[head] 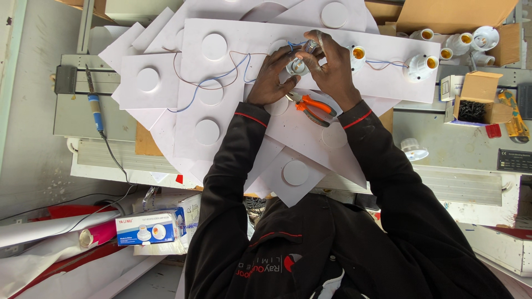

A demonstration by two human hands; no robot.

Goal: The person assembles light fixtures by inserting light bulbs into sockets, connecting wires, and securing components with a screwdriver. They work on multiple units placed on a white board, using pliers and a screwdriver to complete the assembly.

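At centre of white panel (388, 83): left hand (271, 80) and right hand (332, 69) fingers pinch white lamp holder (296, 66). Keep holder steady, blue/brown wires (233, 69) slack, pliers (313, 106) w/in reach.

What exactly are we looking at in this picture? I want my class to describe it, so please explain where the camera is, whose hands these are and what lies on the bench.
There is no machine here: a person in a dark jacket with red piping works with bare hands. The one picture looks straight down on the arms and bench.

The left hand and right hand meet around a white lamp socket, both gripping it. Thin blue and brown wires trail from it.

Beneath lie overlapping white boards with round raised discs. Orange-handled pliers rest near the wrists. A blue-handled soldering iron lies to one side. More white sockets and a small cardboard box of dark screws sit on the other side.
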